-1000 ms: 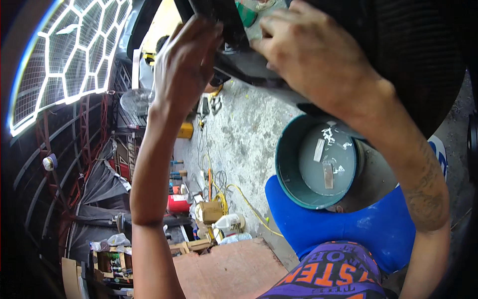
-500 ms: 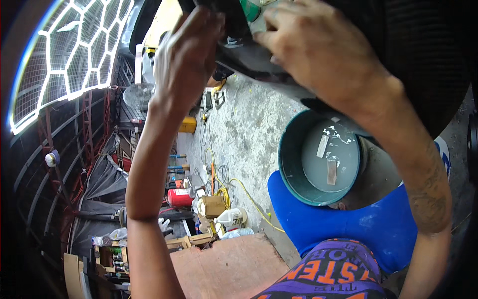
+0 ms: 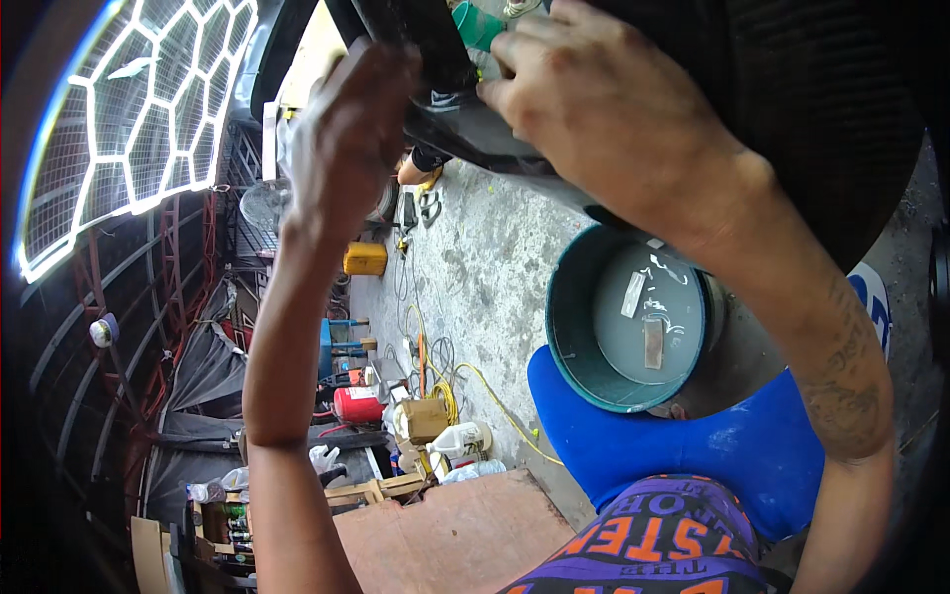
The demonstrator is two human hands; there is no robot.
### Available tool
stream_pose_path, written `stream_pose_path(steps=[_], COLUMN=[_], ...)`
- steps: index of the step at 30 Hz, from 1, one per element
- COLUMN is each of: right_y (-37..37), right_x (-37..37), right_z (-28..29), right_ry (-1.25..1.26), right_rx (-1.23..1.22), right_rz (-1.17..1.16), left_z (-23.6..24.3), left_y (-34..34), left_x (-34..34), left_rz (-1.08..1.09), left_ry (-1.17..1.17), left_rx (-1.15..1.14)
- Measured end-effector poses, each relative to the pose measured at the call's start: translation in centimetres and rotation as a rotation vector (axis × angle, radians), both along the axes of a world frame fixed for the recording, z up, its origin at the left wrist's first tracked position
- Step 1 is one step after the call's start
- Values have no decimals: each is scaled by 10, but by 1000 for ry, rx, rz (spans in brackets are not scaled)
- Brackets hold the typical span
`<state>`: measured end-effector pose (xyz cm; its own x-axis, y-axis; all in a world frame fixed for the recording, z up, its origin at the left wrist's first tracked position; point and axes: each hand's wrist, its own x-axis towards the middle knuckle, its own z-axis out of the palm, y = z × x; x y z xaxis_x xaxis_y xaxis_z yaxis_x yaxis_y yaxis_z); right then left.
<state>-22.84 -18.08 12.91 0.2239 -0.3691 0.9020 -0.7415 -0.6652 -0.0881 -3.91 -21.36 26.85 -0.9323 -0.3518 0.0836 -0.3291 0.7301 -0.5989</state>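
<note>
A glossy black panel (image 3: 465, 134) fills the top of the view, with a dark ribbed surface to its right. My left hand (image 3: 346, 129) is at its left side, fingers bent and smeared by motion, so their hold is unclear. Against the panel, my right hand (image 3: 604, 124) has its fingers curled; what lies inside them is hidden. Below it, between my blue-clad legs (image 3: 633, 436), stands a teal bucket (image 3: 574, 366) of cloudy water with flat rectangular pieces in it.
Cords (image 3: 495, 416), a red cylinder (image 3: 358, 404), a yellow container (image 3: 364, 258), a cardboard box (image 3: 421, 421) and white jugs (image 3: 457, 441) lie left on the concrete floor, near a pinkish board (image 3: 445, 535). What looks like another person's leg (image 3: 414, 170) shows beyond the panel.
Since half a second ago my left hand has dropped slightly and shifted left. My right hand has also shifted a little left in the view, still at the panel.
</note>
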Motion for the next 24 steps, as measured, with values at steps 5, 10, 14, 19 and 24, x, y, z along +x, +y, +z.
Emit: stream_pose_path(steps=[5,10,14,19,24], right_y=[3,-2,-2,-2,2], right_x=[-1,10,17,7,5], right_z=[-2,-6,-14,-11,2], right_ry=[29,52,-146,-51,3], right_rx=[-1,112,-2,107,65], right_rz=[1,-12,-74,85,62], left_z=[3,5,2,9,-22], left_y=[-1,0,3,17,82], left_x=[0,-2,-2,25,68], left_rz=[176,90,173,192,479], left_ry=[163,-33,113,262,702], left_rx=[-68,-18,-57,50,27])
